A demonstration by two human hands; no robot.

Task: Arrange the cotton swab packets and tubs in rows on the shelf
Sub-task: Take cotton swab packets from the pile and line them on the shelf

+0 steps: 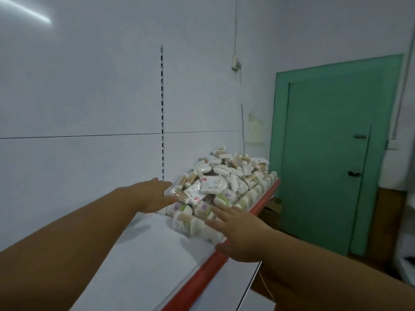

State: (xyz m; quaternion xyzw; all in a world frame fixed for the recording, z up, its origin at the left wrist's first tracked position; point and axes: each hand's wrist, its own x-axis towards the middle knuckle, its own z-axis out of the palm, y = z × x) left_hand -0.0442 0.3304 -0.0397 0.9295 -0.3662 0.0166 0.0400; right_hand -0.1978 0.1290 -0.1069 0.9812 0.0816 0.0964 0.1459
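1. Looking along a white shelf [143,261] with a red front lip [258,209]. Behind it is a white back panel with a slotted upright [162,97] running down it.
2. Off to the right there's a green door [325,142] with a dark handle [354,173]. A cardboard box [272,209] sits lower down, past the shelf's far end.
3. The cotton swab packets and tubs [226,176] are heaped in one loose pile on the far part of the shelf, spreading from the back panel out to the red lip. The heap blocks my view of the shelf surface beyond it.
4. My left hand [155,196] is flat with the fingers straight, laid against the pile's left side. It touches the clear packets there and grasps nothing.
5. My right hand [242,232] is spread wide with straight fingers. The fingertips rest on the packets at the pile's near end and the thumb is down by the red lip, so it's also released and holding nothing.
6. Everything is a bit blurry, so the labels are unreadable, and deep in the heap I can't tell packets from tubs. The right palm hides whatever lies under it.
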